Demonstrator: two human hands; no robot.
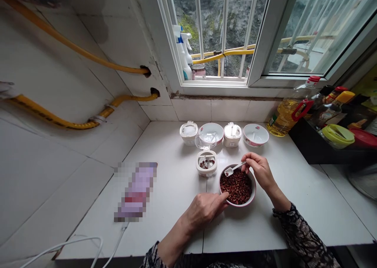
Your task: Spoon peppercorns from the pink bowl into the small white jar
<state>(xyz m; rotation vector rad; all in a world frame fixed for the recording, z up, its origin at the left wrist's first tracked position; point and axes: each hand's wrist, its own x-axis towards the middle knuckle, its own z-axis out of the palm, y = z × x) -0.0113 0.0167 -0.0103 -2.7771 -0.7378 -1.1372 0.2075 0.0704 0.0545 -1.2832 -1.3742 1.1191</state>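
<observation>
A round bowl (253,192) filled with dark red-brown peppercorns (240,187) rests on the counter before me. My left hand (204,210) grips its left front rim, thumb over the edge and fingers underneath. Between the fingertips of my right hand (261,173) is the handle of a small white spoon (229,172). The spoon's scoop is over the peppercorns at the bowl's far left, with a few bits in it. Just beyond the bowl, to the left, stands a seasoning jar (206,171) with its clear lid raised and some peppercorns inside.
Along the back stand two lidded seasoning jars (189,138) and two white bowls (255,141). An oil bottle (278,118) and a black rack (312,148) of condiments are at the right. On the left lies a blurred-out phone-like object (137,193) with a white cable (119,240).
</observation>
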